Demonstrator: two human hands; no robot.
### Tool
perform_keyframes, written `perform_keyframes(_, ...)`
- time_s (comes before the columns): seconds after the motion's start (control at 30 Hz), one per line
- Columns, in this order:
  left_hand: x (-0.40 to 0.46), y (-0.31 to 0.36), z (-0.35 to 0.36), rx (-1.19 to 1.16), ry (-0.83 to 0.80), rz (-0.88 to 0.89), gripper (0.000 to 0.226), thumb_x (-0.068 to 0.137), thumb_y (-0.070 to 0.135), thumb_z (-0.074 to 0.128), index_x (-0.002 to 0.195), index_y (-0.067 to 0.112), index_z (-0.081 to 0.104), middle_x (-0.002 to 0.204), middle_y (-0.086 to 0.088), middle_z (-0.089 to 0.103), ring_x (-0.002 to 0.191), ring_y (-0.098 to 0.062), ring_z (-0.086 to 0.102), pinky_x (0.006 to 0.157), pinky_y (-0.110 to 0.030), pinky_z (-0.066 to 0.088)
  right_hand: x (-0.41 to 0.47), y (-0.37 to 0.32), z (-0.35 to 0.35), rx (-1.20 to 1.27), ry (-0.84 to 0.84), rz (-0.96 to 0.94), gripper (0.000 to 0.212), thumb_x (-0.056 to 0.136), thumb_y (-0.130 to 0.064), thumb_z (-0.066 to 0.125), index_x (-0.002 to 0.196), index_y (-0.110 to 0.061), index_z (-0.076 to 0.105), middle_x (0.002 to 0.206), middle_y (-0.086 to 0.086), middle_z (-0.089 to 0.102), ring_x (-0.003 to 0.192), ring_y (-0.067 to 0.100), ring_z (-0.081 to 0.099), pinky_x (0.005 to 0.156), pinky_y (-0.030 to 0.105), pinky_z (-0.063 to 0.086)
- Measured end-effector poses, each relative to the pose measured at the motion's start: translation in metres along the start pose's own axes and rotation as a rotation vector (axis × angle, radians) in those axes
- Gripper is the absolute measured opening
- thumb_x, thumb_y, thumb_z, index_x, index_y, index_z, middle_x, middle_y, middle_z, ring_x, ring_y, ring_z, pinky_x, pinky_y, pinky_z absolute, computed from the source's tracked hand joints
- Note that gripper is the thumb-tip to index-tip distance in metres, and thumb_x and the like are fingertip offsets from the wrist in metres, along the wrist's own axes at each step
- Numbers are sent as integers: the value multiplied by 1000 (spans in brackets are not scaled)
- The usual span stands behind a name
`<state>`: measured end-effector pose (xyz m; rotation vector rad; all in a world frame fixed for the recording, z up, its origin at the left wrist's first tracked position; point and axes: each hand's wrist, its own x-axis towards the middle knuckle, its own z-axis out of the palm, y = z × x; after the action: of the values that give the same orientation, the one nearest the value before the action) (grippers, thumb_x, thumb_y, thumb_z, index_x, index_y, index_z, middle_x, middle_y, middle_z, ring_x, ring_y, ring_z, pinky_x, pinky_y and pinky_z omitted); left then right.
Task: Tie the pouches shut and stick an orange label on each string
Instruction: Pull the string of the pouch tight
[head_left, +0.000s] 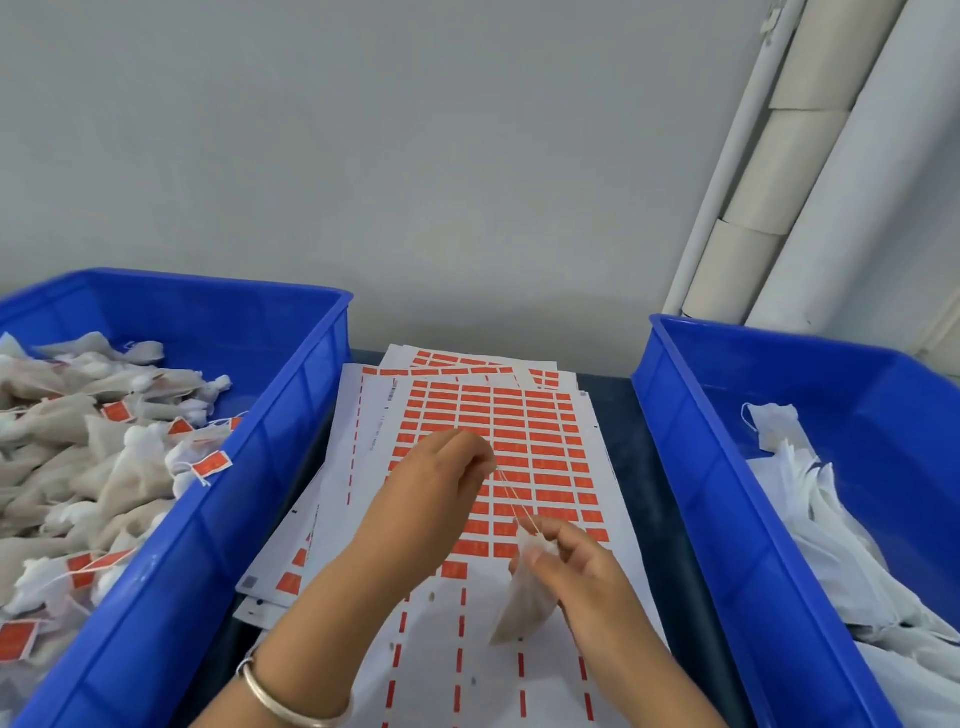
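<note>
A right hand (566, 558) pinches the neck of a small pouch (522, 597) at five o'clock, probably to keep its mouth gathered, while the left hand (441, 483), fingers curled, draws the string (511, 501) taut toward twelve, seemingly to cinch the tie. Beneath lie sheets of orange labels (498, 431), within easy reach for the tagging step to come. At nine o'clock a blue bin (249, 457) holds tied, labelled pouches; at three o'clock another bin (691, 441) holds limp white ones. Nothing blocks either hand. Pale pipes (810, 156) rise beyond.
</note>
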<state>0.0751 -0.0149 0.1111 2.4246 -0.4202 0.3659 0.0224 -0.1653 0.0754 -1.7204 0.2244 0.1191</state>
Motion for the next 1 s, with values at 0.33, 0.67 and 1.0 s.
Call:
perform_keyframes(0.33, -15, -28, -20, -12, 146, -28, 8, 92, 37, 45, 99, 40, 42, 96, 24, 40, 80, 2, 47, 71, -2, 30, 6, -1, 26, -356, -12, -95, 13, 89, -40, 61, 82, -30, 65, 79, -37, 63, 80, -15, 59, 52, 2, 38)
perform_keyframes(0.67, -56, -43, 3, -25, -106, -294, 3, 90, 41, 54, 94, 40, 54, 75, 26, 48, 68, 2, 53, 59, -4, 35, 0, -2, 18, 692, -115, 44, 26, 69, -24, 71, 92, -10, 74, 87, 11, 71, 78, 21, 66, 74, 37, 58)
perform_keyframes(1.0, -77, -14, -18, -92, -207, 150, 8, 91, 38, 52, 87, 44, 50, 80, 32, 42, 84, 12, 45, 69, -1, 37, -25, 11, 20, -245, -136, -196, 8, 90, -37, 59, 91, -43, 64, 91, -30, 65, 92, -1, 61, 75, 10, 47)
